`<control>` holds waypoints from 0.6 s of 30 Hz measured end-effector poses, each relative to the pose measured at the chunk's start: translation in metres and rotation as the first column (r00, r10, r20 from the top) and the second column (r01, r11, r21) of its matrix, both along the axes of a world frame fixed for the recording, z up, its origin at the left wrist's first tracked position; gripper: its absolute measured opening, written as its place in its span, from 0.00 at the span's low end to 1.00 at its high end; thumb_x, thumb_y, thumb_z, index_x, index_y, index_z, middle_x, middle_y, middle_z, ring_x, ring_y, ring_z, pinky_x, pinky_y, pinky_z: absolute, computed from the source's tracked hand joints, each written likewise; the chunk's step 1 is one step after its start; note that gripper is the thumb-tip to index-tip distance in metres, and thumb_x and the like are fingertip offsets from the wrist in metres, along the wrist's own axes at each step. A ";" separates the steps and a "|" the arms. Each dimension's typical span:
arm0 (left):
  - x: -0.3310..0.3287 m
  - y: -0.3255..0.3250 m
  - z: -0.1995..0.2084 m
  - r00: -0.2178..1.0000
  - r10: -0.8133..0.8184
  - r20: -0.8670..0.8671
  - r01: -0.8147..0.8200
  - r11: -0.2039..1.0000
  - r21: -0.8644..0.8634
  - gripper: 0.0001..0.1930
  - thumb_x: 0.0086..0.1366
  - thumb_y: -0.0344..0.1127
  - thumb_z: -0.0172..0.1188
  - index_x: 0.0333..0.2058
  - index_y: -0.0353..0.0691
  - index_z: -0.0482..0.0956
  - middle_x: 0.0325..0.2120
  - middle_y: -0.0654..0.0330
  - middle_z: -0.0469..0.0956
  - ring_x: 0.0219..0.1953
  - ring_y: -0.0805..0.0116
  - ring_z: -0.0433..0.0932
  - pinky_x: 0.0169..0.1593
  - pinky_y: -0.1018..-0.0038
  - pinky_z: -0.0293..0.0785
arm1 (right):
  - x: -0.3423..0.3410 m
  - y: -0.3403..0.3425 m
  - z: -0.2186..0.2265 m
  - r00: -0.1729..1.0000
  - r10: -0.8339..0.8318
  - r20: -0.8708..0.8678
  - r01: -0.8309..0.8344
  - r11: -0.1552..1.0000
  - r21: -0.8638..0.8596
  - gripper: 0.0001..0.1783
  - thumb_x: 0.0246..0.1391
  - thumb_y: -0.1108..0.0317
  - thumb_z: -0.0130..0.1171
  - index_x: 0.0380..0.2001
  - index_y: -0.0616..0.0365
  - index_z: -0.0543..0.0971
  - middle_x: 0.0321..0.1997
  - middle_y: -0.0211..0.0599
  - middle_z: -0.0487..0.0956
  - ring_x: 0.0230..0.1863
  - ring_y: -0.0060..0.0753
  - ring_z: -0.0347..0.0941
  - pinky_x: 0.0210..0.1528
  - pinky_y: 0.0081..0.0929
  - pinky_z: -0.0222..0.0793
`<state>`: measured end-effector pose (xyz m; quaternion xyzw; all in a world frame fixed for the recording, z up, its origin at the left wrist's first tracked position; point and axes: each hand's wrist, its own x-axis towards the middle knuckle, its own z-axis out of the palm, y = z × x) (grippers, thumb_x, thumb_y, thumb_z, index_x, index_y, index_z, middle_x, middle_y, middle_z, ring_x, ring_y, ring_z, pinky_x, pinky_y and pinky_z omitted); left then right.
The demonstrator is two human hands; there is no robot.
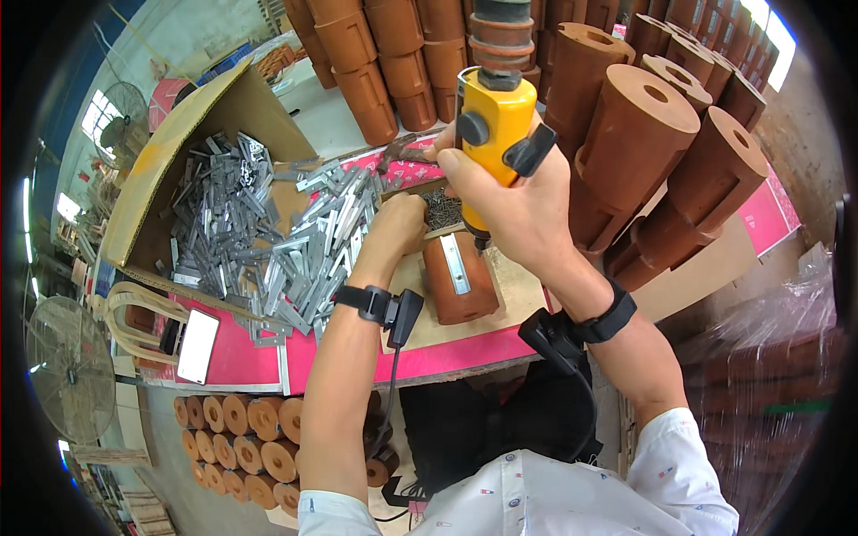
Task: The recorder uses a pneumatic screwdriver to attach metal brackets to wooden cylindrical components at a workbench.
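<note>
My right hand [527,201] is wrapped round a yellow power screwdriver [493,134] with black parts, hanging tip down. Its tip is close to the far right end of a reddish-brown wooden cylinder [438,290], which lies on a board [527,313] with a silver metal strip [458,263] along its top. At the far side of the cylinder is a small box of screws [441,207]. Beside its left edge is my left hand [404,220], fingers curled in; what they hold, if anything, is hidden.
Left of the board lies a heap of silver metal strips [317,241], spilling from an open cardboard box [134,210]. Brown wooden cylinders [639,134] stand stacked behind and to the right. A white phone-like device [197,347] rests at the pink table's left edge; more cylinders [234,415] are stacked below.
</note>
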<state>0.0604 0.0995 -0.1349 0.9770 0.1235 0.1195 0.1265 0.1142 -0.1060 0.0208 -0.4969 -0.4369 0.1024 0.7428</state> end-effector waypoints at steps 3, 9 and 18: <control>0.002 -0.001 0.000 0.997 0.011 -0.073 -0.008 0.999 0.041 0.07 0.51 0.28 0.61 0.29 0.35 0.84 0.30 0.42 0.81 0.38 0.47 0.81 0.46 0.59 0.76 | 0.001 -0.005 0.000 1.000 0.012 -0.021 -0.011 1.000 0.022 0.20 0.49 0.70 0.66 0.45 0.62 0.73 0.38 0.31 0.78 0.40 0.20 0.74 0.46 0.23 0.71; -0.002 -0.016 0.016 0.996 0.086 -0.036 -0.089 0.988 -0.123 0.07 0.51 0.28 0.63 0.30 0.39 0.85 0.29 0.45 0.81 0.38 0.48 0.81 0.44 0.59 0.76 | 0.009 -0.008 -0.003 1.000 -0.012 0.021 0.012 1.000 -0.002 0.19 0.50 0.70 0.65 0.45 0.62 0.73 0.39 0.31 0.78 0.41 0.19 0.74 0.47 0.23 0.71; -0.022 -0.033 0.033 0.936 0.213 0.280 -0.134 0.951 -0.277 0.07 0.55 0.28 0.62 0.33 0.35 0.84 0.30 0.47 0.80 0.35 0.50 0.80 0.42 0.63 0.75 | 0.007 -0.008 -0.002 0.999 -0.008 0.034 0.009 0.999 -0.035 0.20 0.50 0.70 0.65 0.45 0.62 0.72 0.38 0.31 0.79 0.40 0.19 0.74 0.46 0.23 0.72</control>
